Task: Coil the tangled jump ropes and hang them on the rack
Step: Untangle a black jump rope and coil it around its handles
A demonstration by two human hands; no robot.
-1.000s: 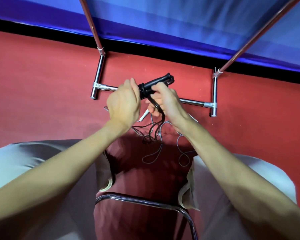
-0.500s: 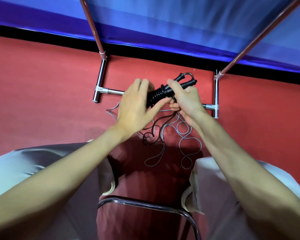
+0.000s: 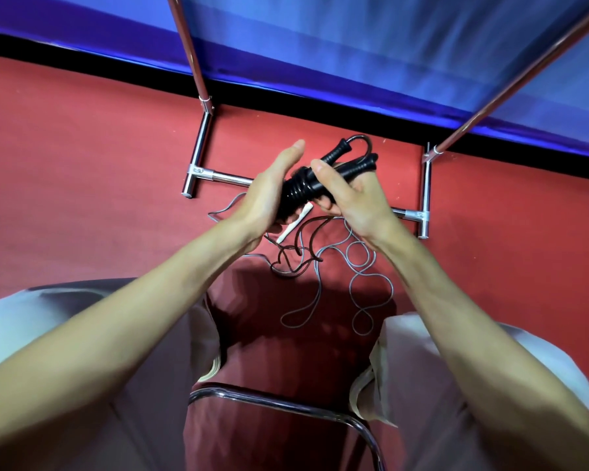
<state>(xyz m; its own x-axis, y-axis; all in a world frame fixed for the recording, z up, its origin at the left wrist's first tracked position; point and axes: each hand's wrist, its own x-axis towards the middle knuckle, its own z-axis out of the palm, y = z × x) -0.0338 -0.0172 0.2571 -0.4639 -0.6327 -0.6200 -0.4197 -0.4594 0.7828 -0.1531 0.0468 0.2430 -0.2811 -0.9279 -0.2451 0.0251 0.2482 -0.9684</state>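
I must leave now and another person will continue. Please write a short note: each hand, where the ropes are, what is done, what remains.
Left hand: fingers straight, palm against the black cord wound round the black jump rope handles.
Right hand: grips those handles.
Rest of the black cord hangs loose to the red floor, partly wound only.
Grey jump rope lies tangled on the floor, its white handle under the hands.
Chrome rack behind: nothing seen hanging on it.
Left: finish winding, coil the grey rope, hang both.
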